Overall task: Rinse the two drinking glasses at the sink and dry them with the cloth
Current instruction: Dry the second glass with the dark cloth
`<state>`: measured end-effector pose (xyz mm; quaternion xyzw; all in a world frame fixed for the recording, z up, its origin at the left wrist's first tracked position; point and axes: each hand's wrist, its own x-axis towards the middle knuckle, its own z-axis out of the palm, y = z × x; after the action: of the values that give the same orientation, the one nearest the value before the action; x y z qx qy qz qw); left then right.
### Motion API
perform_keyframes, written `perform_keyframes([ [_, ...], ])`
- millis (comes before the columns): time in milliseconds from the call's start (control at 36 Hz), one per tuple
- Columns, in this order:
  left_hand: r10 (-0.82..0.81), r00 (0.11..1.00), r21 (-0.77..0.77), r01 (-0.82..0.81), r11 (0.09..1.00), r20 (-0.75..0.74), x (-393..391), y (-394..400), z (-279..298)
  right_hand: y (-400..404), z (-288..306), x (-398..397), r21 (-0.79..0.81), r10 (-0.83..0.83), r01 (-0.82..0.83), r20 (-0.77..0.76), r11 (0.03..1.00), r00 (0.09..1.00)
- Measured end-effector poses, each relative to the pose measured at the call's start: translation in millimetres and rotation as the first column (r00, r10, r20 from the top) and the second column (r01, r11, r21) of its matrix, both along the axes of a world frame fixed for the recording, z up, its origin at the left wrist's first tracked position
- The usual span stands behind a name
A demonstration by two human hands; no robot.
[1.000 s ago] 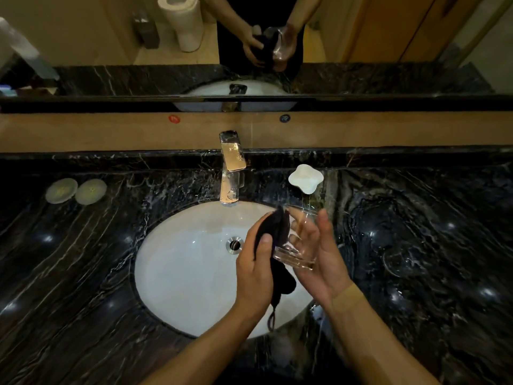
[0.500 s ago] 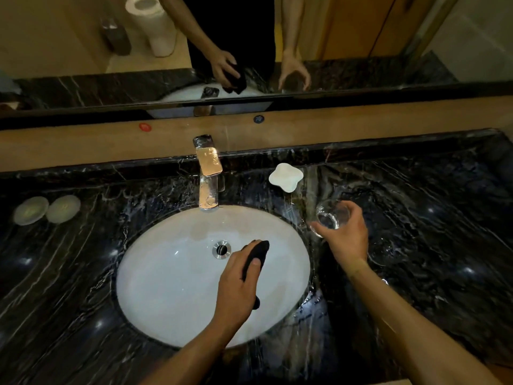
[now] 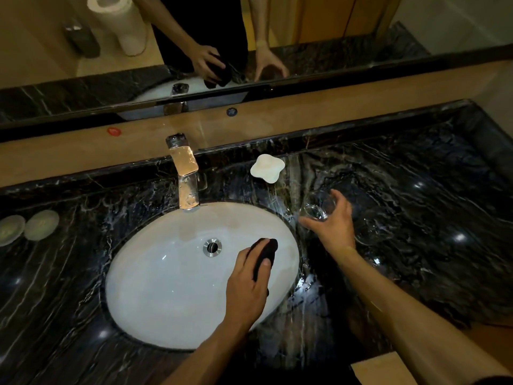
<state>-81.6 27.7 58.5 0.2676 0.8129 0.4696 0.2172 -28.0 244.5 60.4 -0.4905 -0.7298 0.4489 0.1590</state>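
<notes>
Over the white sink (image 3: 155, 287), left hand (image 3: 247, 290) grips bunched black cloth (image 3: 265, 254). Right of the basin, on black marble counter (image 3: 416, 218), right hand (image 3: 333, 226) curls round a clear drinking glass (image 3: 315, 211), upright. A second glass (image 3: 366, 232) stands just beside, faint. No readable writing anywhere.

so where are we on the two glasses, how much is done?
Done: it seems one glass is rinsed and wiped; the tap runs no visible water. In hand: the right hand grips that glass over the countertop right of the sink, apparently to set it down. The left hand holds the dark cloth over the basin. Left: a faint second glass beside it; I cannot tell whether it is dried.
</notes>
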Motion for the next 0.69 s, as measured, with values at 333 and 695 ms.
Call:
perform_keyframes([
  [333, 0.031, 0.998, 0.055, -0.034, 0.998, 0.049, 42.6, 25.3, 7.7, -21.0, 3.1, 100.6, 0.222, -0.316, 0.330, -0.099, 0.918, 0.944],
  [695, 0.075, 0.993, 0.053, -0.080, 0.995, 0.087, 96.2, 74.8, 28.0, 56.7, -25.7, 117.9, -0.064, -0.187, 0.189, 0.028, 0.980, 0.982],
])
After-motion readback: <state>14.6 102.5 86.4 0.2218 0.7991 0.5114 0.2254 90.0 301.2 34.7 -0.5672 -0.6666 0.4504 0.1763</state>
